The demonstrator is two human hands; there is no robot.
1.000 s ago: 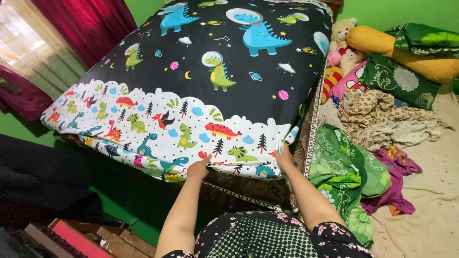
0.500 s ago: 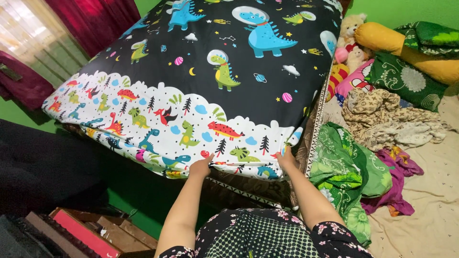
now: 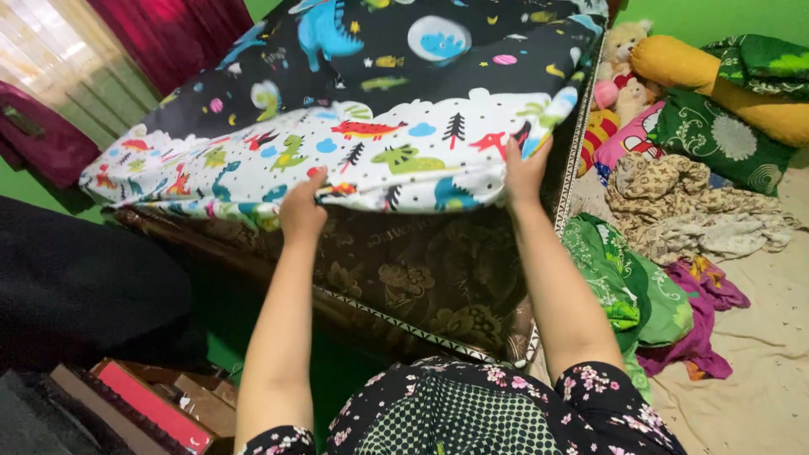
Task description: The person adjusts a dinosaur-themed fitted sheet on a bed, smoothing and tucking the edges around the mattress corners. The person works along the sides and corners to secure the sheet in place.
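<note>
Dino bedsheet (image 3: 396,143), soft cotton, hem pinched by both hands.

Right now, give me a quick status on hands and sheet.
Left hand and right hand grip dinosaur bedsheet edge, lifted. Brown mattress exposed. Nothing blocking.

Bright green walls (image 3: 716,17) enclose a small bedroom; at the upper left, dark red curtains (image 3: 168,34) hang beside a pale sheer curtain (image 3: 50,67) glowing with daylight; a beige floor mat (image 3: 758,371) spreads along the right, strewn with crumpled cloths (image 3: 683,211); green patterned pillows (image 3: 716,139), a yellow bolster (image 3: 699,80) and soft toys (image 3: 619,50) pile against the far wall; at the lower left, a dark shape (image 3: 76,286) sits above red and brown wooden boards (image 3: 152,404).
</note>
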